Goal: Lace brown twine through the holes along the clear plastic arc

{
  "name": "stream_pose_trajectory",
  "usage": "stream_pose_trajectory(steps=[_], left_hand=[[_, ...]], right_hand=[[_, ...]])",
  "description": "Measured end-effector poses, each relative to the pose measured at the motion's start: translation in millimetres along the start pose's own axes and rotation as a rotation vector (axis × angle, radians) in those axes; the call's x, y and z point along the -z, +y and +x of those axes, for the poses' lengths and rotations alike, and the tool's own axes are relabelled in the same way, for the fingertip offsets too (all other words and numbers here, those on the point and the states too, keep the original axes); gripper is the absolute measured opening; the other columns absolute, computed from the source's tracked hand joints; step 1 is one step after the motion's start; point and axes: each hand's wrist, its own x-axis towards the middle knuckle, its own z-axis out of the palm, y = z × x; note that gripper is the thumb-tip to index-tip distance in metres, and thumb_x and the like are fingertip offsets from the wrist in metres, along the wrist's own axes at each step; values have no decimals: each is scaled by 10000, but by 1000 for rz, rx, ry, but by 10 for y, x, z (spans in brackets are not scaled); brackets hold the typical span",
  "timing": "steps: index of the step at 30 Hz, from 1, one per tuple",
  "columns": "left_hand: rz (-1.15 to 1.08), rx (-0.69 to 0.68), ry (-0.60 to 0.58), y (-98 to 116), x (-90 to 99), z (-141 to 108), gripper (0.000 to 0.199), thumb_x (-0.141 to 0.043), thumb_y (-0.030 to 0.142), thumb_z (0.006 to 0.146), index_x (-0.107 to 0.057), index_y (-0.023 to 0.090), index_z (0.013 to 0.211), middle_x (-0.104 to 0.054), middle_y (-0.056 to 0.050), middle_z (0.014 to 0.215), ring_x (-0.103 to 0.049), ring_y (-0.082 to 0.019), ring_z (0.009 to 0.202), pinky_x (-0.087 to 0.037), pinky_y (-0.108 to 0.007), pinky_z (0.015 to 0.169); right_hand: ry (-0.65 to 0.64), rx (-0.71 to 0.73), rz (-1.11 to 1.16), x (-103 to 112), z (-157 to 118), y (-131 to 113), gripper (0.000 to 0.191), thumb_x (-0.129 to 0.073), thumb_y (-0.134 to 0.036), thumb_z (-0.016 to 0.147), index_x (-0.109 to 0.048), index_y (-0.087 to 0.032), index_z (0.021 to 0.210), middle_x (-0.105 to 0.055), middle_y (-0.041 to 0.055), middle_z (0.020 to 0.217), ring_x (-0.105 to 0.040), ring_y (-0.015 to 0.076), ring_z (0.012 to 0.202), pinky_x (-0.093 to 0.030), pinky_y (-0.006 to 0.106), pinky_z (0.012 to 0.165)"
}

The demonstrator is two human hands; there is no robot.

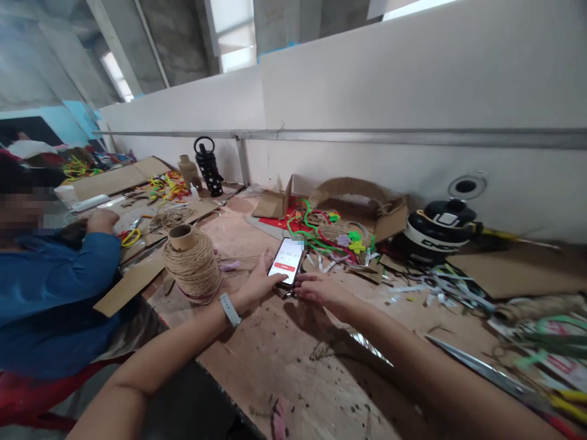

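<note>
A smartphone (287, 263) with a lit white screen and a red bar is tilted over the middle of the table. My left hand (260, 280), with a pale band on its wrist, is closed around the phone's left side, its thumb lying over the lower screen. At the lower right edge of the phone is my right hand (323, 292), fingers loosely bent and apart; whether they touch the phone is hard to see. A large spool of brown twine (193, 266) stands upright left of my left hand.
Craft pieces with green cords and flowers (353, 241) lie beyond the phone. A black jug (438, 229) stands at the back right, scissors (481, 363) at the near right. Paper scraps (440, 284) are scattered nearby. A person in a blue sleeve (98, 263) sits on the left.
</note>
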Motion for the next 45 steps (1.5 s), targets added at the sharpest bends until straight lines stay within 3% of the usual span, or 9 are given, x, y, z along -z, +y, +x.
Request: stream_pose_trajectory(steps=[7,11,16,20,26,28,34,41,45], left_hand=[[167,-9,-8,72,3,52,770,-640,338,856,-231,271,1505,-462,-155,1467,-480,-284,1337,-472,-429,1029],[667,-307,88,94,126,-100,710,-673,372,804,-391,162,1420,-450,-189,1416,-439,-332,1325,-359,-515,1108],[1079,-624,-9,272,-205,-433,419,-580,330,892,-546,188,1285,-493,-145,1292,-484,-305,1214,-408,-472,1026],[1412,-654,73,432,-306,-480,316,-515,360,935,-617,179,1173,-572,-150,1139,-543,-319,1024,-433,-473,889],[1735,-508,-76,271,305,-508,251,-425,174,905,-657,164,809,-617,-129,840,-581,-305,840,-448,-422,755],[1796,-521,-42,238,441,-679,222,-463,196,885,-675,168,826,-642,-154,945,-594,-322,891,-454,-434,762],[1442,-698,119,545,206,-1051,271,-494,321,937,-701,200,1063,-648,-151,1128,-603,-340,1006,-495,-490,810],[548,-479,-719,787,-635,-986,625,-666,387,878,-468,191,1437,-556,-134,1392,-521,-263,1284,-419,-392,1093],[163,-108,-1121,719,-900,-1049,490,-577,421,936,-588,120,1322,-725,-125,1018,-691,-201,897,-551,-298,815]], right_hand=[[201,57,-6,642,-674,-12,385,-724,-278,670,-699,-209,1048,-723,80,1118,-672,212,993,-527,362,920],[339,51,-244,1112,-1397,82,438,-707,-457,728,-689,-190,1075,-745,115,1069,-689,260,994,-537,414,927],[526,133,-670,1349,-1972,307,370,-586,-523,829,-711,-227,1014,-735,127,1072,-688,299,992,-547,438,877],[554,315,-997,1354,-1959,568,359,-534,-452,855,-707,-237,1085,-703,133,1121,-644,307,1054,-514,496,924],[603,401,-1159,1374,-1802,739,354,-461,-413,917,-764,-228,924,-691,142,1041,-617,303,989,-512,471,836],[655,415,-1162,1401,-1809,677,363,-470,-427,913,-779,-238,881,-677,132,937,-612,288,892,-508,441,751],[605,395,-817,1216,-1932,401,293,-541,-456,876,-771,-296,961,-711,84,867,-660,254,812,-534,394,727],[183,138,-536,623,-2259,224,332,-596,-593,806,-793,-361,937,-768,73,961,-704,296,898,-565,417,804],[55,37,-397,455,-2295,151,331,-622,-617,783,-786,-330,805,-763,73,802,-714,276,786,-581,380,711]])
